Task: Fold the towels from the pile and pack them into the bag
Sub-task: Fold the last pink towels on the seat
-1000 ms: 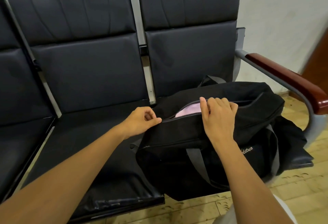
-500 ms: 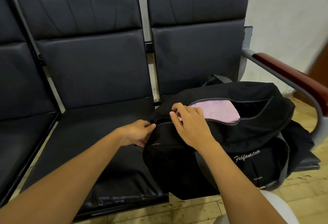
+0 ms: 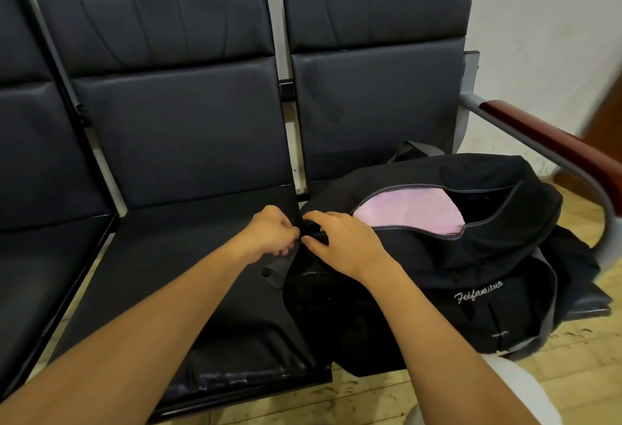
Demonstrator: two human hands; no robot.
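Observation:
A black duffel bag (image 3: pixel 471 276) with white script lettering sits on the right-hand seat, its top zipper open along most of its length. A folded pink towel (image 3: pixel 409 211) lies inside, showing through the opening. My left hand (image 3: pixel 269 234) pinches the bag's left end by the zipper's start, fingers closed on the fabric. My right hand (image 3: pixel 346 243) rests on the bag's top right beside it, fingertips at the zipper's left end; the zipper pull itself is hidden under the fingers. A grey strap loop (image 3: pixel 274 271) hangs below my hands.
The bag lies on a row of black padded seats (image 3: pixel 188 256) with high backrests. A metal armrest with a red-brown pad (image 3: pixel 552 142) curves around the bag's right side. Wooden flooring (image 3: pixel 370 397) shows below, a white wall behind.
My right hand has slid left along the bag's top from its middle to the zipper's left end, uncovering the pink towel. My left hand stays at the bag's left end.

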